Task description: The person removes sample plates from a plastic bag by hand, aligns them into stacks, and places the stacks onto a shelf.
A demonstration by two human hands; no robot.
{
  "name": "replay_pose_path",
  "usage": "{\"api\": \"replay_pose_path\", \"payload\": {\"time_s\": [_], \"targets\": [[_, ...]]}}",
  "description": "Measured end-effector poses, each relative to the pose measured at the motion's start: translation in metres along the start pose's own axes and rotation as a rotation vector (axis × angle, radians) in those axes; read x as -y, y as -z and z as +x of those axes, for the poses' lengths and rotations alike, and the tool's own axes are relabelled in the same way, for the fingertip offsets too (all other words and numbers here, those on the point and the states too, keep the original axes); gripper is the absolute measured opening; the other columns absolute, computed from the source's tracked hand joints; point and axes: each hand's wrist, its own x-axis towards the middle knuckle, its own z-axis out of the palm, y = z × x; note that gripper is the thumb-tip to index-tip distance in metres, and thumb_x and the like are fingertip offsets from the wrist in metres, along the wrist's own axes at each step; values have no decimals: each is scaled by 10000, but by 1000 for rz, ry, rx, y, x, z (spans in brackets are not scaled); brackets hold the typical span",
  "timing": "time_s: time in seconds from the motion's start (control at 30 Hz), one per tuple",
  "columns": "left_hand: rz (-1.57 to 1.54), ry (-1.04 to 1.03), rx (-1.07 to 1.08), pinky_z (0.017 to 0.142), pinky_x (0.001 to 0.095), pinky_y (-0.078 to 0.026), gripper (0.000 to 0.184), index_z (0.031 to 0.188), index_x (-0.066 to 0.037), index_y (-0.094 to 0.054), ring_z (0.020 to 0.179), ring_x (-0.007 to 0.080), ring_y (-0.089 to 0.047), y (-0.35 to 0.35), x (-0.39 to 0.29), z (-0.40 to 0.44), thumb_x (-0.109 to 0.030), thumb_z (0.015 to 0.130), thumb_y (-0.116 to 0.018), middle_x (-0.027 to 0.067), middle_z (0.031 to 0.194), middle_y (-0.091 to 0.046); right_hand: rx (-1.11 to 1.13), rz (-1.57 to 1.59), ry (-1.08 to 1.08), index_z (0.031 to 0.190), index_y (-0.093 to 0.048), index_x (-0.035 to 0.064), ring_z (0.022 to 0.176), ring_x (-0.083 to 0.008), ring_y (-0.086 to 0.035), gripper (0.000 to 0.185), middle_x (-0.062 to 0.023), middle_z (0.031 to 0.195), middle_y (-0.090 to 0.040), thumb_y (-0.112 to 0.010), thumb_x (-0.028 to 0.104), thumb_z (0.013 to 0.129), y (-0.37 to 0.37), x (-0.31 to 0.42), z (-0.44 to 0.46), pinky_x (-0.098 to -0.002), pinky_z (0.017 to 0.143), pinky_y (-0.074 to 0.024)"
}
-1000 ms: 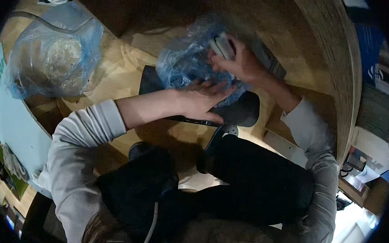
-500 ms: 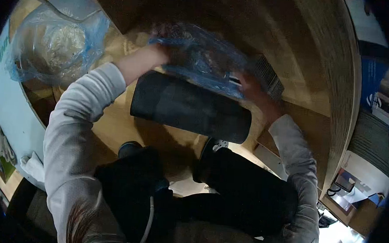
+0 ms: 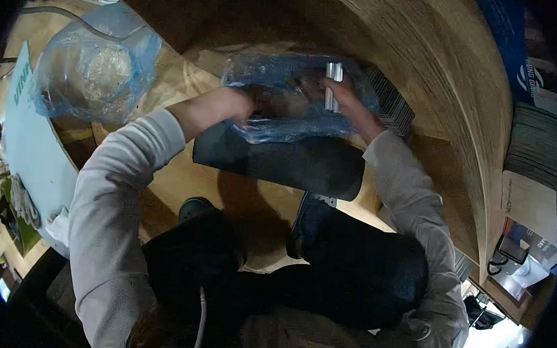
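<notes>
A blue clear plastic bag [image 3: 287,131] lies spread out in front of me, its near side over a dark grey panel-like piece [image 3: 279,164]. My left hand [image 3: 235,103] is at the bag's left part, with its fingers hidden in the dark opening or folds. My right hand [image 3: 345,95] is closed on a short silvery metal piece with lengthwise ridges [image 3: 333,88], held above the bag's right part. Just right of that hand sits a stack of thin, ridged grey pieces [image 3: 394,104].
Another blue plastic bag [image 3: 94,67] stands at the upper left, with a grey hose [image 3: 71,16] across it. A pale blue board [image 3: 31,146] leans at the left. A curved wooden panel [image 3: 462,89] rises at the right, with a stack of dark sheets [image 3: 535,151] beyond it.
My right hand has moved up and left, and the metal piece now shows upright in it. The bag has been drawn nearer over the dark piece. My left hand has moved slightly down.
</notes>
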Motion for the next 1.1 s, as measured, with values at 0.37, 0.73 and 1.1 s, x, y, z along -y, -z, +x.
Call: {"api": "replay_pose_path", "payload": {"time_s": [0.37, 0.73, 1.1], "targets": [[26, 454, -476, 948, 569, -288, 597, 1335, -127, -318, 1218, 393, -310, 38, -8, 33, -336, 812, -516, 172, 1375, -264, 214, 386, -258, 1017, -455, 19, 683, -194, -584, 260, -107, 784, -554, -562, 96, 793, -23, 49, -32, -339, 561, -522], [-172, 591, -158, 1015, 583, -138, 663, 1373, -134, -218, 1295, 390, -148, 58, 15, 40, -364, 821, -504, 156, 1436, -78, -24, 170, -153, 1187, -359, 29, 784, -237, -578, 539, -151, 933, -532, -635, 183, 750, 11, -15, -1, -362, 663, -501], [-286, 347, -118, 1053, 513, -103, 527, 1350, -157, -271, 1273, 331, -237, -63, 17, 94, -299, 868, -432, 156, 1368, -269, -102, -939, 205, 1238, -337, 7, 908, -324, -564, 601, -197, 1050, -534, -632, 182, 745, -5, 28, -39, -422, 772, -463]]}}
